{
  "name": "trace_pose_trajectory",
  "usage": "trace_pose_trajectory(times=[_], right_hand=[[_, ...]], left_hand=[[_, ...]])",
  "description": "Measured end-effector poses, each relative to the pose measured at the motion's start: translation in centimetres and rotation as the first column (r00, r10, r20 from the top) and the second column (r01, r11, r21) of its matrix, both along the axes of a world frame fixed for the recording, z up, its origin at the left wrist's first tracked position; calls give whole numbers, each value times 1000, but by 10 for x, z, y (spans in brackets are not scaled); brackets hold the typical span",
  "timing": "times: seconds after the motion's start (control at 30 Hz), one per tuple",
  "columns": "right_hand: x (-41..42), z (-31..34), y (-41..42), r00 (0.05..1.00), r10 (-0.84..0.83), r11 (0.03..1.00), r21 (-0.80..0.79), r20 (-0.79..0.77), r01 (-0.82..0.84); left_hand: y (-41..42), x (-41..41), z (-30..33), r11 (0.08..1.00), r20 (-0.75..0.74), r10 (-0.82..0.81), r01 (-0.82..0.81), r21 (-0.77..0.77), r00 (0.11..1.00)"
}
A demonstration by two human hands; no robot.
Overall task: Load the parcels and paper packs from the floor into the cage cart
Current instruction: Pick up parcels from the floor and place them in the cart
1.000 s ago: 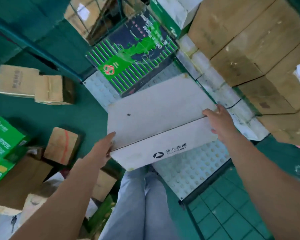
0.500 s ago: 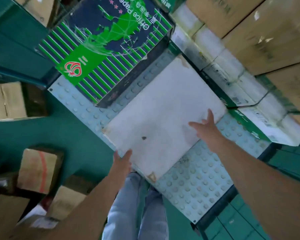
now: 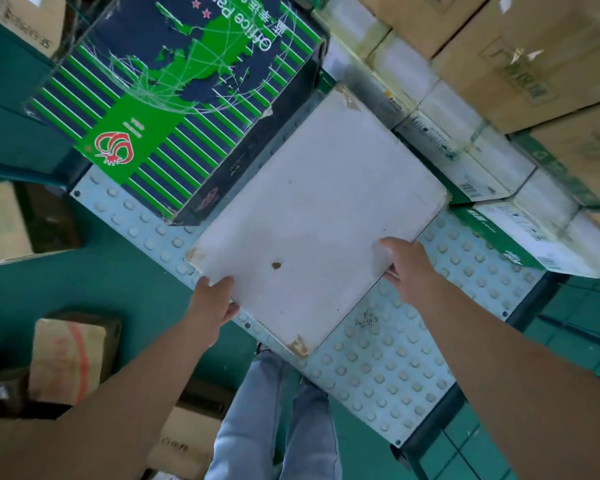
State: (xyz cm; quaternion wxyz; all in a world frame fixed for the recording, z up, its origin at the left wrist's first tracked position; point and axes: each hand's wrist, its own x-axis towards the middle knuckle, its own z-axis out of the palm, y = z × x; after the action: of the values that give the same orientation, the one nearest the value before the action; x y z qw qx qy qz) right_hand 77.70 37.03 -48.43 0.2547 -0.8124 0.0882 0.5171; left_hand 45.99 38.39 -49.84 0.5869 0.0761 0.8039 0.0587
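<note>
Left hand (image 3: 212, 301): grips the near-left edge of the white box (image 3: 317, 216), thumb on top, fingers curled beneath.
Right hand (image 3: 404, 268): fingers loosely spread, resting on the box's right edge.
White box: flat on the cart's studded deck (image 3: 385, 368), beside the green-striped paper carton (image 3: 174, 98).

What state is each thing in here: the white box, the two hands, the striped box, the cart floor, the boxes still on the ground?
White box: flat on the cart floor, closed, corners scuffed.
Left hand: gripping the box's near edge.
Right hand: fingers on the box's right edge.
Striped office paper box: closed, resting in the cart beside the white box.
Cart floor: studded, partly bare.
Red-taped parcel: still on the ground, closed.
</note>
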Motion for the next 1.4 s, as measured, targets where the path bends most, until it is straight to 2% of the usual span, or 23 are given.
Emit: trace_pose_trajectory(times=[0.1,0.23,0.33,0.5,0.67,0.73,0.8,0.93,1.23,1.4], right_hand=[[9,0,25,998,32,991,130,-52,-25],[20,-3,38,996,3,981,192,-85,13],[8,-7,30,997,40,987,156,-71,-29],[-8,-11,36,998,29,992,124,-63,-21],[-18,6,22,992,100,991,97,-82,-92],[-33,21,14,978,185,980,91,-95,-177],[-51,47,5,949,287,957,76,-130,-279],[-83,119,-9,900,365,931,91,-239,-354],[-140,325,-39,866,409,897,303,-289,-322],[-186,385,-61,841,436,875,368,-321,-313]], left_hand=[[35,6,0,997,19,34,-35,69,999],[61,4,3,992,100,114,-119,41,988],[53,-1,5,998,137,37,-43,43,990],[54,2,7,995,151,78,-86,49,985],[43,4,25,998,188,18,-28,52,982],[33,6,40,999,211,-12,1,52,977],[21,9,68,998,251,-32,18,59,967],[-1,14,135,998,352,5,-29,62,936],[-53,-22,334,956,369,119,-207,210,922],[-97,-53,402,890,380,240,-359,281,893]])
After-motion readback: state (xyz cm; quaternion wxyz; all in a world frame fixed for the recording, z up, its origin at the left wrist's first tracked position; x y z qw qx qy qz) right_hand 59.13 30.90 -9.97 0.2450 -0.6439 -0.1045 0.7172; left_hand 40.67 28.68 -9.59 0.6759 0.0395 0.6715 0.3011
